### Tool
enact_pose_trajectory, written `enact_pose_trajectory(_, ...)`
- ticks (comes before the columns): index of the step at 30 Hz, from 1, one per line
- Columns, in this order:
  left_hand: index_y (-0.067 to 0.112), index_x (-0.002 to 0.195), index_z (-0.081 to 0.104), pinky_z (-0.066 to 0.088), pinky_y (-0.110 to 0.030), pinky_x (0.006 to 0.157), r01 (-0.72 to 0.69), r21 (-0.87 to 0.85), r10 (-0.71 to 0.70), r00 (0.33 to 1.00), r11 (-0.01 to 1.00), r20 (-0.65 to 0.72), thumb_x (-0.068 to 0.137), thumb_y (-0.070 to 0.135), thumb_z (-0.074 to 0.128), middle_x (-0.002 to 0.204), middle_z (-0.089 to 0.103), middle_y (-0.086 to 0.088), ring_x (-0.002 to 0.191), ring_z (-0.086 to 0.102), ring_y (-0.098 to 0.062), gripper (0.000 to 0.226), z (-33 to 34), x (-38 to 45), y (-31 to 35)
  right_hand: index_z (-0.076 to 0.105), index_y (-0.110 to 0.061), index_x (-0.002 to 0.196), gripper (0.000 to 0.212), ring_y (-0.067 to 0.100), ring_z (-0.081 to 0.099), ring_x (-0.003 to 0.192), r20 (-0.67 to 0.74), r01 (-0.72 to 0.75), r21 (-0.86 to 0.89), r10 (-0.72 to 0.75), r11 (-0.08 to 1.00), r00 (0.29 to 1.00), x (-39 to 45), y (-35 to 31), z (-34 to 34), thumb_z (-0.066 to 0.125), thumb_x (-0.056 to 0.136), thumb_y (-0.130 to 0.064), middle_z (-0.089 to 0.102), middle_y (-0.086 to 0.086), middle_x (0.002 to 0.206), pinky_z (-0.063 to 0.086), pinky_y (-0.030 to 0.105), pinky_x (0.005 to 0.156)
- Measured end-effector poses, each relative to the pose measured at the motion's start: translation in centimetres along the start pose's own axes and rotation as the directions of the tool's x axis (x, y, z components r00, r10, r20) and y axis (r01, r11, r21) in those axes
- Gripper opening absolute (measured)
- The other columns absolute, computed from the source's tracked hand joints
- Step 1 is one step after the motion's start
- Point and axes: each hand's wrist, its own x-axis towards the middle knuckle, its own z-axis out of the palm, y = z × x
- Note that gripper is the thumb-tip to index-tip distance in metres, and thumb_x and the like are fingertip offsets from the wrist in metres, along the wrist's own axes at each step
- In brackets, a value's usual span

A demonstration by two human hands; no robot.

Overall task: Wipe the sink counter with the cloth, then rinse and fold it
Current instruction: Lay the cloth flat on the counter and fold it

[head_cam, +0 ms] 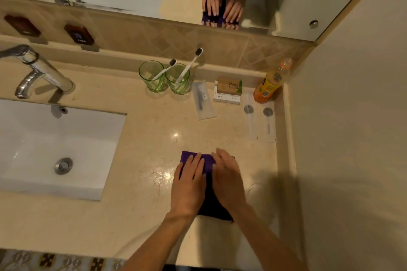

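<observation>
A purple cloth [208,163] lies flat on the beige stone counter [141,138], to the right of the sink. My left hand [188,185] rests palm down on its left half, fingers spread. My right hand [228,179] lies flat on its right half, fingers together. Both hands press the cloth onto the counter; neither grips it. Much of the cloth is hidden under my hands, and its near part [211,207] shows dark between my wrists.
The white sink [44,138] with its drain [63,165] and a chrome tap [37,72] are on the left. At the back stand two green glasses [165,79] with toothbrushes, sachets, small boxes [228,92] and an orange bottle [269,86]. A wall rises on the right, a mirror behind.
</observation>
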Motion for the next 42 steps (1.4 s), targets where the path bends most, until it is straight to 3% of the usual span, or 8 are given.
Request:
enact_pose_trajectory(3, 0.023, 0.149, 0.046, 0.016, -0.044, 0.120, 0.016, 0.053, -0.020, 0.996, 0.998, 0.087, 0.104, 0.039, 0.028, 0.157, 0.046, 0.005, 0.148, 0.036, -0.015, 0.052, 1.9, -0.4, -1.3, 0.047, -0.012, 0.147, 0.051, 0.025, 0.037, 0.148, 0.037, -0.025, -0.004, 0.025, 1.000, 0.999, -2.0, 0.2, 3.0, 0.036, 0.100, -0.028, 0.042, 0.006, 0.159, 0.030, 0.048, 0.119)
enact_pose_trajectory(7, 0.027, 0.156, 0.035, 0.013, -0.049, 0.122, 0.000, 0.141, -0.016, 0.993, 0.990, 0.116, 0.106, 0.043, 0.024, 0.164, 0.031, 0.008, 0.152, 0.029, -0.012, 0.054, 3.1, -1.4, -2.9, 0.030, -0.020, 0.159, 0.054, 0.018, 0.016, 0.157, 0.070, -0.013, -0.125, 0.022, 0.992, 0.997, -2.9, 2.1, 4.4, 0.026, 0.108, -0.037, 0.023, 0.000, 0.168, 0.019, 0.049, 0.124)
enact_pose_trajectory(11, 0.031, 0.157, 0.032, 0.011, -0.050, 0.123, 0.056, 0.135, -0.071, 0.992, 0.989, 0.106, 0.105, 0.045, 0.023, 0.165, 0.026, 0.011, 0.153, 0.026, -0.010, 0.054, 3.1, -1.5, -2.5, 0.021, -0.029, 0.161, 0.056, 0.016, 0.006, 0.158, 0.076, -0.062, -0.153, 0.074, 0.986, 0.994, -2.9, 2.3, 4.3, 0.023, 0.108, -0.045, 0.012, -0.002, 0.171, 0.011, 0.055, 0.126)
enact_pose_trajectory(16, 0.028, 0.157, 0.032, 0.009, -0.052, 0.124, 0.037, 0.150, -0.051, 0.995, 0.988, 0.091, 0.105, 0.043, 0.026, 0.166, 0.027, 0.008, 0.154, 0.018, -0.011, 0.054, 2.8, -2.5, -3.4, 0.026, -0.025, 0.160, 0.056, 0.024, 0.012, 0.157, 0.058, -0.081, -0.163, 0.091, 0.983, 0.994, -4.5, 1.4, 4.5, 0.025, 0.107, -0.042, 0.016, 0.003, 0.170, 0.017, 0.059, 0.122)
enact_pose_trajectory(24, 0.023, 0.157, 0.034, 0.016, -0.058, 0.124, -0.010, 0.129, 0.000, 0.997, 0.992, 0.074, 0.107, 0.037, 0.028, 0.167, 0.026, 0.005, 0.154, 0.024, -0.013, 0.052, 2.2, -3.2, -4.5, 0.027, -0.027, 0.160, 0.059, 0.025, 0.012, 0.157, 0.083, -0.053, -0.146, 0.066, 0.988, 0.994, -5.2, 0.6, 5.6, 0.027, 0.105, -0.049, 0.017, 0.003, 0.170, 0.016, 0.062, 0.122)
enact_pose_trajectory(30, 0.024, 0.157, 0.033, 0.020, -0.062, 0.122, -0.004, 0.188, -0.004, 0.999, 0.982, 0.042, 0.104, 0.039, 0.034, 0.167, 0.028, 0.005, 0.154, 0.023, -0.010, 0.056, 0.0, -4.7, -9.2, 0.035, -0.025, 0.157, 0.060, 0.029, 0.019, 0.156, 0.090, -0.024, -0.174, 0.041, 0.984, 0.995, -5.4, -4.6, 7.9, 0.036, 0.102, -0.049, 0.024, 0.007, 0.167, 0.022, 0.064, 0.118)
enact_pose_trajectory(37, 0.025, 0.158, 0.031, 0.019, -0.065, 0.121, 0.049, 0.255, -0.064, 0.997, 0.966, 0.053, 0.102, 0.041, 0.035, 0.166, 0.028, 0.003, 0.152, 0.030, -0.014, 0.058, -2.8, -3.4, -15.1, 0.033, -0.025, 0.158, 0.060, 0.028, 0.015, 0.156, 0.121, 0.009, -0.190, 0.014, 0.982, 0.993, -1.9, -10.3, 10.2, 0.034, 0.104, -0.050, 0.025, 0.008, 0.167, 0.022, 0.063, 0.117)
enact_pose_trajectory(42, 0.029, 0.159, 0.028, 0.017, -0.065, 0.121, 0.050, 0.234, -0.064, 0.997, 0.971, 0.053, 0.103, 0.042, 0.034, 0.167, 0.025, 0.007, 0.154, 0.022, -0.011, 0.057, -3.9, -1.2, -17.6, 0.029, -0.027, 0.160, 0.060, 0.027, 0.014, 0.157, 0.107, 0.010, -0.182, 0.010, 0.983, 0.994, 1.0, -11.9, 10.7, 0.034, 0.104, -0.049, 0.020, 0.005, 0.169, 0.019, 0.064, 0.121)
